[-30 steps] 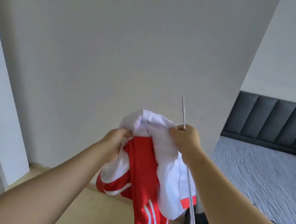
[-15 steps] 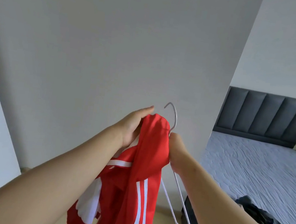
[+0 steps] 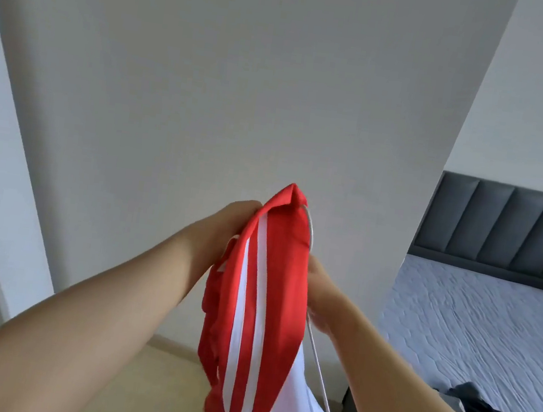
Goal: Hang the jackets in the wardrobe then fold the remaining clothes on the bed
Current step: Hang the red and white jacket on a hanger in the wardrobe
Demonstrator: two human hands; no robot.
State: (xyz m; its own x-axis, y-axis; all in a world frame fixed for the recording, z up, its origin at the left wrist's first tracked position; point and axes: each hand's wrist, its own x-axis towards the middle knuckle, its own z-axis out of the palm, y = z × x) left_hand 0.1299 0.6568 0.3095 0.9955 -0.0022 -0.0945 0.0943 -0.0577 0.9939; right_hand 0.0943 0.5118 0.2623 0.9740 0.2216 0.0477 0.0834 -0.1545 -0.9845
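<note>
Left hand gripping red white-striped fabric jacket, pulling it higher over thin white wire hanger; hook, exposed half-second ago, now disappearing under fabric. Right hand holding hanger neck. Jacket mid-air between hands; threading progressing, wardrobe hanging pending.

Both bare forearms raised forward, converging. Left hand grips jacket near top. Right hand, partly hidden behind cloth, holds hanger wire.
</note>
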